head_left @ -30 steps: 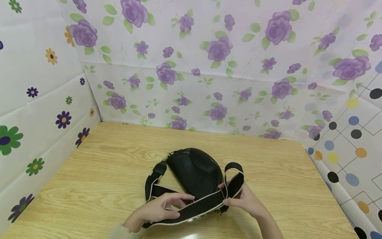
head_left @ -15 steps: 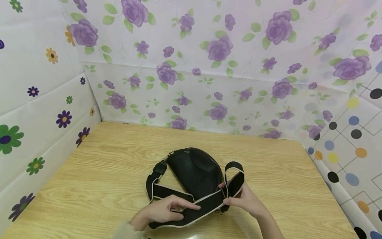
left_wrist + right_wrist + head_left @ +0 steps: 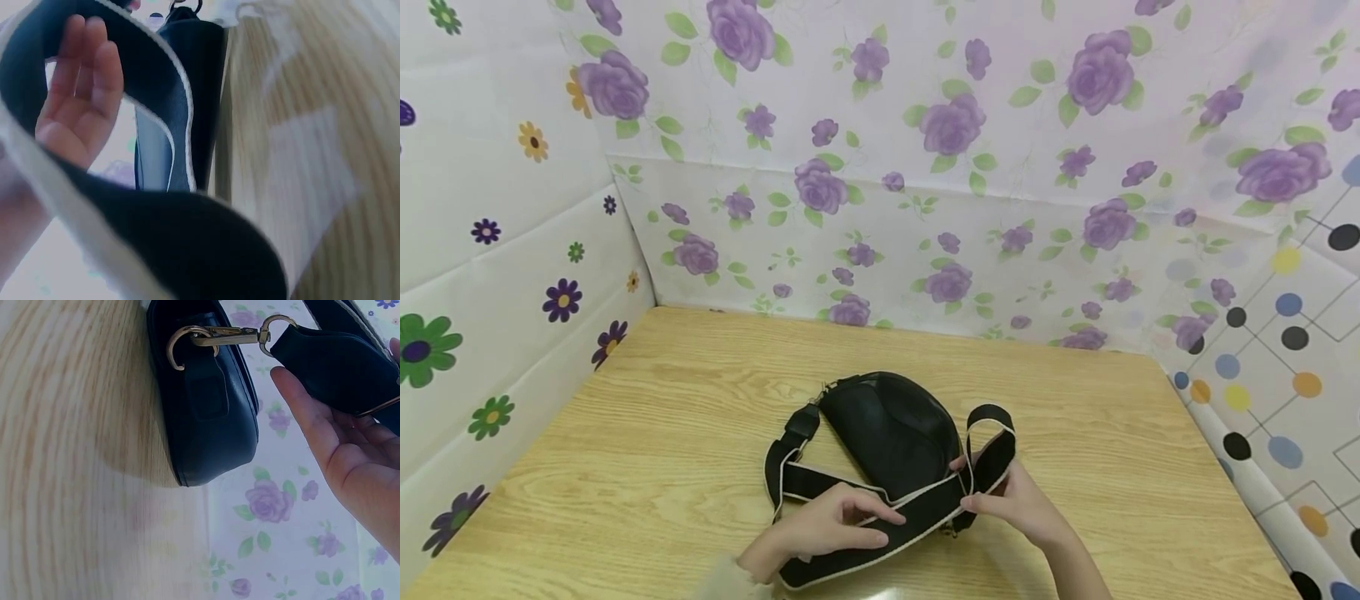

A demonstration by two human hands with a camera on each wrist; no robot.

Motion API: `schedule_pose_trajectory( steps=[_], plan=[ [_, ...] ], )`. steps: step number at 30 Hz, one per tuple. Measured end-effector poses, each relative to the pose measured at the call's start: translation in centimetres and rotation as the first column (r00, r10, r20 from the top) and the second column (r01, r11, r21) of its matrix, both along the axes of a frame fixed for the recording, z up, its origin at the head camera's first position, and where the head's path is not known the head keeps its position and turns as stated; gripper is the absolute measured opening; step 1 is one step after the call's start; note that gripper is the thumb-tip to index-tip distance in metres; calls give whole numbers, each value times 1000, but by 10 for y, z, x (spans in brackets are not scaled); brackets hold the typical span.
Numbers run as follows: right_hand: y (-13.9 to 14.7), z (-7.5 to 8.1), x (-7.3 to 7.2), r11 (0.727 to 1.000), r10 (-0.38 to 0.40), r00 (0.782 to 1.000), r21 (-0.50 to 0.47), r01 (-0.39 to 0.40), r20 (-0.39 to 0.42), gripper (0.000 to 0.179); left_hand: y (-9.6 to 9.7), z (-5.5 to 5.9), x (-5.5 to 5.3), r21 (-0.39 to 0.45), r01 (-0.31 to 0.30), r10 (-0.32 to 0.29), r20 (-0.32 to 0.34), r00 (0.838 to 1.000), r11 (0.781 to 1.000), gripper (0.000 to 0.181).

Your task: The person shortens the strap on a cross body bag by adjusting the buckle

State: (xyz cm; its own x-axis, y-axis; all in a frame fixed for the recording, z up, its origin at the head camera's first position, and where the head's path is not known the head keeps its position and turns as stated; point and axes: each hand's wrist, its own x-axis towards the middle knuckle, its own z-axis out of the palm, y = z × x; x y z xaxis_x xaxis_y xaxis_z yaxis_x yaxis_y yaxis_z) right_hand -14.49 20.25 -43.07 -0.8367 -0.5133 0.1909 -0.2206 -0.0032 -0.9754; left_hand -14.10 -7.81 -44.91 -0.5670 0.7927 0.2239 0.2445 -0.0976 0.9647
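A black half-moon shoulder bag (image 3: 883, 433) lies on the table, its wide black strap (image 3: 917, 521) edged in cream running in front of it. My left hand (image 3: 831, 525) is over the near stretch of strap, thumb and index finger spread along it. In the left wrist view the fingers (image 3: 107, 78) of that hand are nearly straight inside a curve of the strap. With thumb and fingers, my right hand (image 3: 1018, 504) grips the strap near its metal slider (image 3: 378, 407), where a loop stands up. A gold clasp (image 3: 228, 339) joins that strap end to the bag.
The wooden table (image 3: 700, 392) is bordered at the back by a purple-rose cloth (image 3: 880, 242). A flower-printed sheet (image 3: 512, 275) hangs at the left and a dotted one (image 3: 1262, 350) at the right. The strap's far end has a leather tab (image 3: 801, 422) left of the bag.
My left hand has slid a little to the right along the strap, and the near strap fold has shifted with it. The right hand and the bag have stayed almost still.
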Motion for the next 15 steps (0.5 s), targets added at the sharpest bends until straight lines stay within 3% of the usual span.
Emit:
schedule_pose_trajectory(
  steps=[5,9,15],
  plan=[
    [-3,2,1,1000,-6,1000,-24,6,-7,35,6,0,2,40,5,-9,116,993,999,28],
    [-3,3,1,999,-13,1000,-29,13,-17,35,8,1,2,55,14,-21,125,992,998,28],
    [-2,2,0,1000,-24,1000,-17,24,-15,36,7,0,0,111,70,-87,154,984,991,25]
  ],
)
